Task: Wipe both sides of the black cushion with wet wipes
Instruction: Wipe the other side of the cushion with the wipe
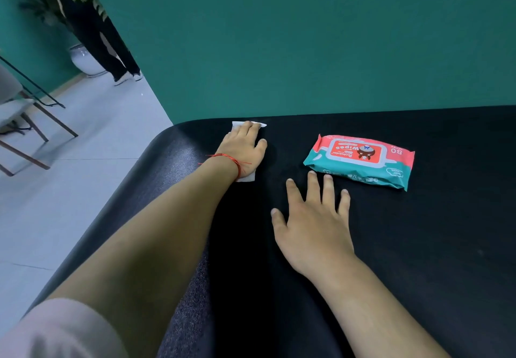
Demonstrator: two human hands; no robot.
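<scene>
While my left hand [242, 145] lies at the far left corner of the black cushion [418, 246], I log it first: palm down, fingers straight and close together, pressing a white wet wipe [247, 180] onto the surface. Corners of the wipe show past the fingertips and beside the wrist.

- Red string bracelet [231, 159]: on the left wrist.
- Pale sleeve [55, 329]: on the left upper arm, bottom left of view.
- Right hand [312, 223]: palm down on the cushion, fingers spread, holding nothing. It is nearer to me than the left and apart from it.
- Pack of wet wipes [360, 160]: teal and coral, lying flat on the cushion just beyond the right fingertips. It seems not to touch them, though I cannot be sure from this angle.
- Cushion: black, with a rounded corner. Its far edge lies along a green wall [307, 36].
- Grey floor [83, 162]: to the left.
- Chair [22, 123]: on the floor at the left edge, with thin dark legs.
- White pot [83, 61]: beside the wall, with leaves above it.
- Dark-trousered legs [111, 44]: a person standing by the wall corner
</scene>
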